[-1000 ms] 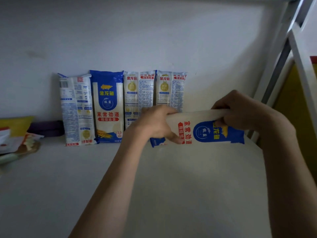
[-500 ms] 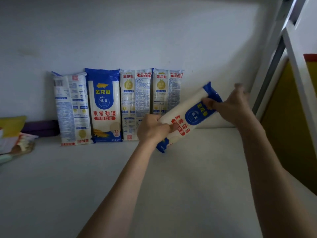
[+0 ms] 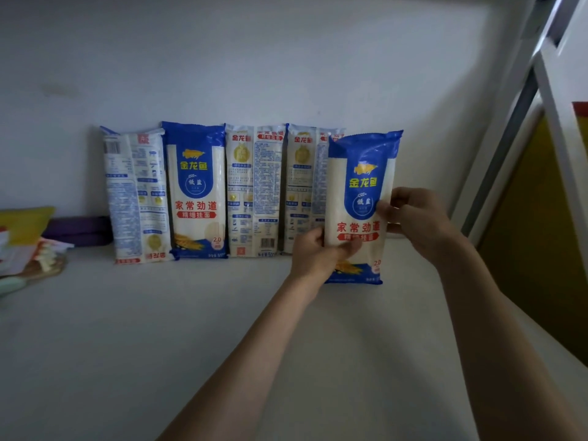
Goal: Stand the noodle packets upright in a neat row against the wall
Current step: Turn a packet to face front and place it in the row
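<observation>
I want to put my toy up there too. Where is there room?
The wide white shelf top in front of the four standing noodle packets is bare. So is the corner right of the blue-topped packet both hands hold. The far left is crowded with yellow and purple clutter.

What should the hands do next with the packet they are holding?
Probably push the held packet back to the wall and nudge it right, then let go. It already stands upright in both hands, left and right, but it sits in front of the row and overlaps the fourth packet. The spot to the right of the row looks free.
</observation>
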`<action>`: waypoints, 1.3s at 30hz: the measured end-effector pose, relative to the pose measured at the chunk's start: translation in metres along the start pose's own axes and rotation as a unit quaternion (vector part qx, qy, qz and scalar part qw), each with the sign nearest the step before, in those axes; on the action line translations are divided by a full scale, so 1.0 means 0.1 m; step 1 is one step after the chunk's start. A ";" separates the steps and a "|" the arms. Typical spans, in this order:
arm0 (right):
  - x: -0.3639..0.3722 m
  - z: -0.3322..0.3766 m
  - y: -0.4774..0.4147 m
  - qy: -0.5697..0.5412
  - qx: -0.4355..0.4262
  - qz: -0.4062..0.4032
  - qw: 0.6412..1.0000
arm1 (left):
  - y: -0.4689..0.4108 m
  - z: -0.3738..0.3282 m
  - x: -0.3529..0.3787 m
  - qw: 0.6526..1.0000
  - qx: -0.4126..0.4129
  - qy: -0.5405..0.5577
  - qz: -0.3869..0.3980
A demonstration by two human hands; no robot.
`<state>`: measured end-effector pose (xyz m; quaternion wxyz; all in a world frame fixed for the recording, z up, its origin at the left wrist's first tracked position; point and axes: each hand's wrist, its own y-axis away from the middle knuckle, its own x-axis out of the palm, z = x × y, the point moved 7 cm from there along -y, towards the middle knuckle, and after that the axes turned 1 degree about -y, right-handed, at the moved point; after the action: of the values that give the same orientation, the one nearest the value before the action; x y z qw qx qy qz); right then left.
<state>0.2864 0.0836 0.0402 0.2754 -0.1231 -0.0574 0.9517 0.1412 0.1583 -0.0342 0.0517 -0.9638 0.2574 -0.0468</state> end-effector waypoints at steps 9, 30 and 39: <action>0.10 -0.08 0.07 0.024 0.010 0.127 0.991 | 0.02 0.11 0.01 0.985 0.001 -0.165 0.049; 0.14 -0.41 0.02 0.073 0.075 0.101 0.989 | -0.02 0.08 -0.09 0.976 0.046 -0.201 -0.067; -0.03 -0.58 -0.03 0.012 0.042 -0.029 0.999 | 0.00 -0.03 0.00 0.980 0.055 -0.187 -0.029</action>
<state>0.3057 0.0872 -0.0149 0.3085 -0.1212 -0.0181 0.9433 0.1414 0.1581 -0.0314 0.1505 -0.9583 0.2121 0.1187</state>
